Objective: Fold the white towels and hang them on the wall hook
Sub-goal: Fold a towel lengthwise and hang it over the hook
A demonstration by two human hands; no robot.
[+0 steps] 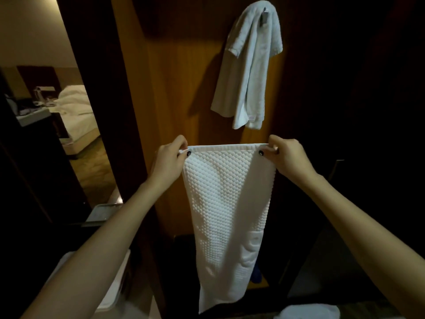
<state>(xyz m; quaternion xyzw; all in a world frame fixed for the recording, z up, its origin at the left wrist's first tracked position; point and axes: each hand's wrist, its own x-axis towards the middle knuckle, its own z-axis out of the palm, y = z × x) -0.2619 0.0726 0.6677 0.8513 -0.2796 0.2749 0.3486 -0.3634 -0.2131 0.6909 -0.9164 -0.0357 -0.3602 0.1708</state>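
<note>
Both hands, left hand [169,158] and right hand [284,155], pinch our towel's [226,203] 2 top corners, stretching it flat to fold; above them, 1 towel on the hook [265,13].

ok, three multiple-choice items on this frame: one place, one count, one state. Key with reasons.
1. Where is the hung towel?
A. over a rail
B. on the hook
C. on the floor

2. How many hands grip the held towel?
A. none
B. one
C. two

3. How is the held towel?
A. balled up
B. draped on the hook
C. hanging straight down from its top edge

Key:
1 B: it drapes over the hook on the wood panel.
2 C: the left hand and the right hand each pinch a top corner.
3 C: the top edge is taut between the hands and the rest hangs free.
</note>
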